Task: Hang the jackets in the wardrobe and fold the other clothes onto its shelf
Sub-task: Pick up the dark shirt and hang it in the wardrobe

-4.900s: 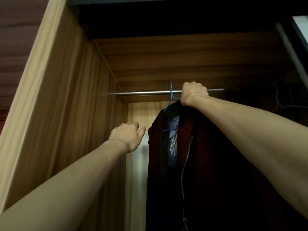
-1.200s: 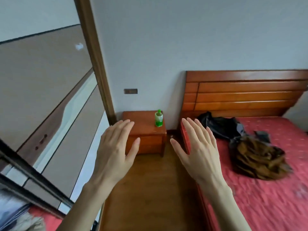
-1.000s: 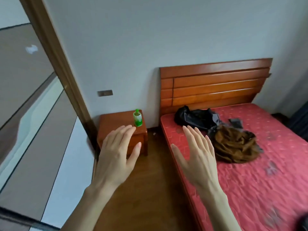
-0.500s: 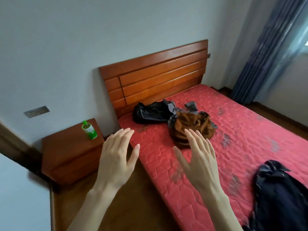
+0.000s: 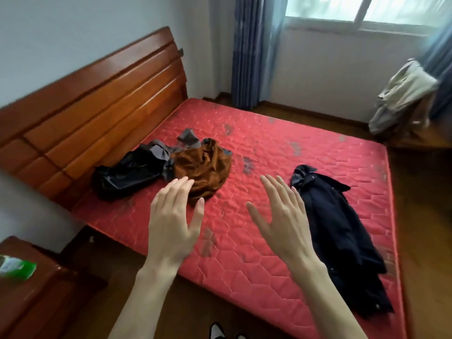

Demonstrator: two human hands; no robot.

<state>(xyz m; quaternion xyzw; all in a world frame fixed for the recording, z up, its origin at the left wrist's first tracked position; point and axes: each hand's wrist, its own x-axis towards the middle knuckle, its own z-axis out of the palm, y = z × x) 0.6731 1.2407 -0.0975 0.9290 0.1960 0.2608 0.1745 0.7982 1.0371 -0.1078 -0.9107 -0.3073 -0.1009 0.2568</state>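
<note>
Dark coat [image 5: 342,236] lies stretched along the mattress [image 5: 281,148] to my right, brown [image 5: 205,167] and black [image 5: 127,174] garments heaped near the headboard [image 5: 97,94], my left hand [image 5: 173,223] and right hand [image 5: 281,221] both spread, empty, above the bed.

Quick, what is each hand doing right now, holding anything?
Left hand: open, fingers straight, holding nothing.
Right hand: open, fingers spread, holding nothing.
</note>
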